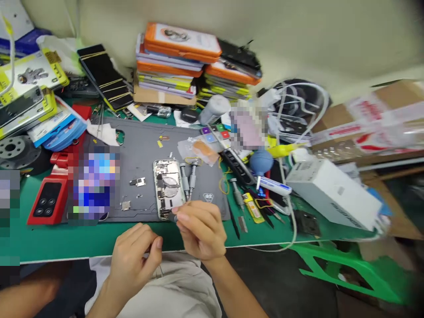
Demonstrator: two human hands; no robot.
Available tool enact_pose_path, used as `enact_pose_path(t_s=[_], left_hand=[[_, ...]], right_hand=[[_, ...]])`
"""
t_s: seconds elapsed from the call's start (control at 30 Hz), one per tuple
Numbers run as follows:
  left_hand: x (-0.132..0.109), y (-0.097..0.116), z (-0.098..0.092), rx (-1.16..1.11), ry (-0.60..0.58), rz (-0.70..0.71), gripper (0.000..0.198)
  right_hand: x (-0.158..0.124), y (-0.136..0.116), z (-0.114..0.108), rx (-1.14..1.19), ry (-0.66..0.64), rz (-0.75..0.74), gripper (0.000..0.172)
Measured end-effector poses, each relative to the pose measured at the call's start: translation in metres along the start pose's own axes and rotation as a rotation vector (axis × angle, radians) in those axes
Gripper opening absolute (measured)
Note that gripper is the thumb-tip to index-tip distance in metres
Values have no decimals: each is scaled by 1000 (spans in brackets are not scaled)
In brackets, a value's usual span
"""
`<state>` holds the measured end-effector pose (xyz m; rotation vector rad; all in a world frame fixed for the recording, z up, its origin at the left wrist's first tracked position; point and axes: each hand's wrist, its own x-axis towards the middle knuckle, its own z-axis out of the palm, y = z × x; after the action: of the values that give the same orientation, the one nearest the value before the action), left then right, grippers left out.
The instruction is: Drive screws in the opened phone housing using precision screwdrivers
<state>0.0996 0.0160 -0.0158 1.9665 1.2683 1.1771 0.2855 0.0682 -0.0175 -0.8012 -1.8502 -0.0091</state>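
Observation:
An opened phone (171,190) lies on the grey work mat (139,137), its inner boards and a round coil showing. My right hand (202,227) is at the phone's lower right corner. Its thumb and fingers pinch a small dark part (174,217), too small to name. My left hand (135,256) is closed in a loose fist at the table's front edge, left of the phone, with nothing visible in it. Two grey screwdrivers (192,179) lie right of the phone. Small metal parts (138,181) are spread to its left.
A lit, blurred screen (96,185) stands by a red device (49,198) at left. Stacked orange boxes (182,42) line the back wall. At right are a blue air blower (261,162), a white box (331,194) and a white cable (291,212). Another person's arm (33,287) shows at lower left.

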Motion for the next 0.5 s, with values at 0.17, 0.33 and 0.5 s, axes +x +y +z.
enact_pose_path(t_s=[0.17, 0.33, 0.5], left_hand=[[-2, -7, -2, -15, -13, -8, 34], [-4, -7, 0, -1, 0, -76, 38], [-1, -3, 0, 2, 25, -99, 39]], right_hand=[[3, 23, -9, 35, 489, 329, 39], [15, 63, -42, -17, 98, 832, 36], [19, 71, -40, -395, -240, 801, 34]])
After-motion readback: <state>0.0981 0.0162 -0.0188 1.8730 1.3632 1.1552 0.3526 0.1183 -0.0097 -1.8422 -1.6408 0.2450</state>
